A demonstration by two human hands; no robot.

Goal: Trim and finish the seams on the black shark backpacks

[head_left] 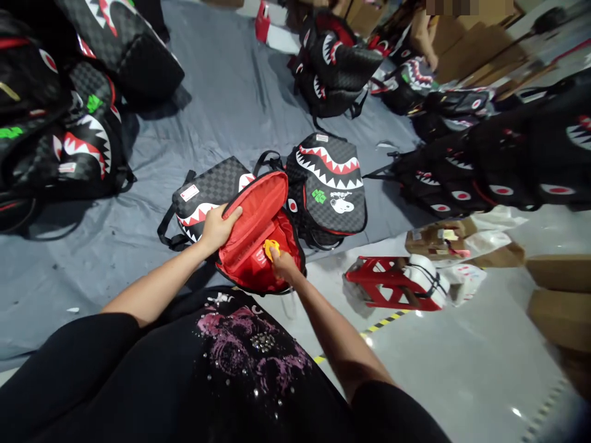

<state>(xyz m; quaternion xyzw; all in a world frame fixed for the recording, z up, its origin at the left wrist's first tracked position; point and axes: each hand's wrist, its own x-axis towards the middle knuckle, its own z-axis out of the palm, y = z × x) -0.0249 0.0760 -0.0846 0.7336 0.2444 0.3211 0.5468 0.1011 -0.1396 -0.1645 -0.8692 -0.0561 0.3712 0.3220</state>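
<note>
A dark checkered backpack [233, 174] with a shark-teeth print lies on the cloth-covered table in front of me, its compartment unzipped. The bright red lining [258, 206] shows inside. At the left edge of the opening, my left hand [219, 227] grips the raised front flap between thumb and fingers. My right hand [284, 266] is inside the opening, closed on a small yellow tool [271, 247] with a loop-like shape; its working end cannot be made out. Just right of it lies a zipped backpack [335, 184] with a white dog print and a green patch.
More shark-print backpacks [87, 141] are heaped on the left of the grey cloth [221, 80]. Others [489, 160] line the right side. A red stool [388, 283] stands on the floor by cardboard boxes [554, 277]. Another person's hand [427, 49] touches a bag at the back.
</note>
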